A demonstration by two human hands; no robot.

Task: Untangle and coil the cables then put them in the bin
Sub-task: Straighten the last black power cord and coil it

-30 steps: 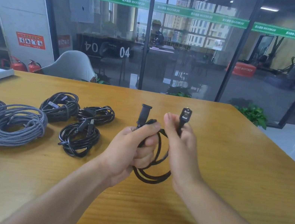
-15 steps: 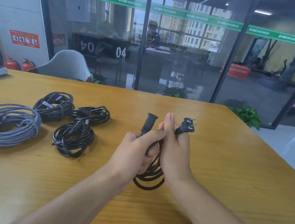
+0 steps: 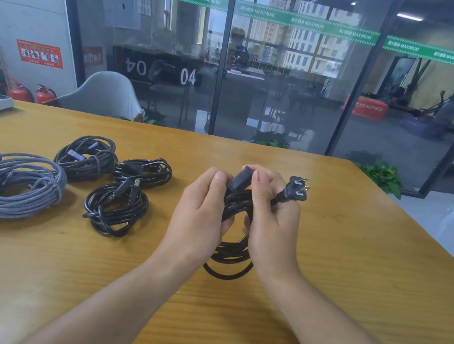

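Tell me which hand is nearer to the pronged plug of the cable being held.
Right. The pronged plug sticks out just past the right hand, whose fingers grip the cord behind it. The left hand sits on the coil's far side, pinching the other connector.

Both hands, left hand (image 3: 200,212) and right hand (image 3: 274,225), grip a coiled black power cord (image 3: 231,251) above the worktop (image 3: 354,270); its plug (image 3: 297,188) sticks out rightward. More coiled cables (image 3: 116,207) lie left.
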